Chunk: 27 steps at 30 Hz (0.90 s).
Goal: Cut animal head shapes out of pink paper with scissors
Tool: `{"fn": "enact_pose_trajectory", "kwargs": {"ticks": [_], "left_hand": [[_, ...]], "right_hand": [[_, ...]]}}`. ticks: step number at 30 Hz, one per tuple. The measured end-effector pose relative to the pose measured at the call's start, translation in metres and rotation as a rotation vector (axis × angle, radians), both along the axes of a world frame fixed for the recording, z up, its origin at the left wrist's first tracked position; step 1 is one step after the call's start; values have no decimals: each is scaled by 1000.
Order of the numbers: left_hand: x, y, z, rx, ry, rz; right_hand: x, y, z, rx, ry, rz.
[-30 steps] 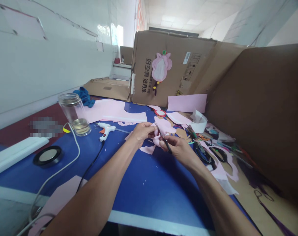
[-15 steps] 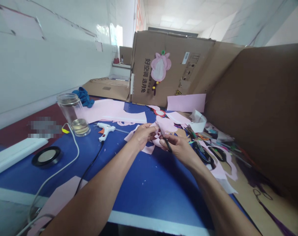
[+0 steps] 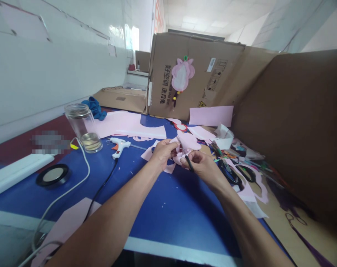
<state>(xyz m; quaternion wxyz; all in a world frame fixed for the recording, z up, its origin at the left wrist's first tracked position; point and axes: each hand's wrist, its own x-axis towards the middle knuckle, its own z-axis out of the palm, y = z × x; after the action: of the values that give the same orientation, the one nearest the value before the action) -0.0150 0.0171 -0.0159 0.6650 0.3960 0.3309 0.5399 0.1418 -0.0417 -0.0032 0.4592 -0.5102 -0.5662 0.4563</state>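
Over the middle of the blue table my left hand (image 3: 164,151) pinches a piece of pink paper (image 3: 188,141) by its left side. My right hand (image 3: 199,163) is closed round the black handles of a pair of scissors (image 3: 189,163). The scissor blades point up and away, against the pink paper beside my left fingertips; how far they are apart is too small to tell. Below and around my hands lie pink paper offcuts (image 3: 170,168). A white glue gun (image 3: 120,147) rests on the table left of my left hand, its black cord running toward me.
At left stand a glass jar (image 3: 87,129) and a black tape roll (image 3: 53,175), with a white cable (image 3: 86,174) looping near them. A cardboard box (image 3: 199,81) bearing a pink paper shape (image 3: 183,76) walls the back. Tools and scraps (image 3: 237,152) clutter the right.
The pink paper has shifted slightly between my hands. My right hand and the scissors have turned a little; both hands keep their holds.
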Motion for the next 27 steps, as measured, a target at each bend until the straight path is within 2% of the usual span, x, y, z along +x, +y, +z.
{"fn": "enact_pose_trajectory", "kwargs": {"ticks": [6, 14, 18, 20, 23, 27], "left_hand": [[3, -4, 2, -29, -9, -10], [17, -8, 0, -150, 78, 207], [20, -7, -6, -112, 139, 326], [20, -6, -9, -91, 147, 346], [19, -6, -9, -92, 167, 328], [17, -10, 0, -116, 181, 260]], "right_hand": [[-1, 3, -11, 30, -42, -15], [-9, 3, -32, 132, -297, -23], [-12, 5, -37, 93, -187, 51], [-13, 6, -38, 80, -133, 75], [-13, 5, -35, 56, -96, 90], [-12, -1, -22, -32, -44, 109]]}}
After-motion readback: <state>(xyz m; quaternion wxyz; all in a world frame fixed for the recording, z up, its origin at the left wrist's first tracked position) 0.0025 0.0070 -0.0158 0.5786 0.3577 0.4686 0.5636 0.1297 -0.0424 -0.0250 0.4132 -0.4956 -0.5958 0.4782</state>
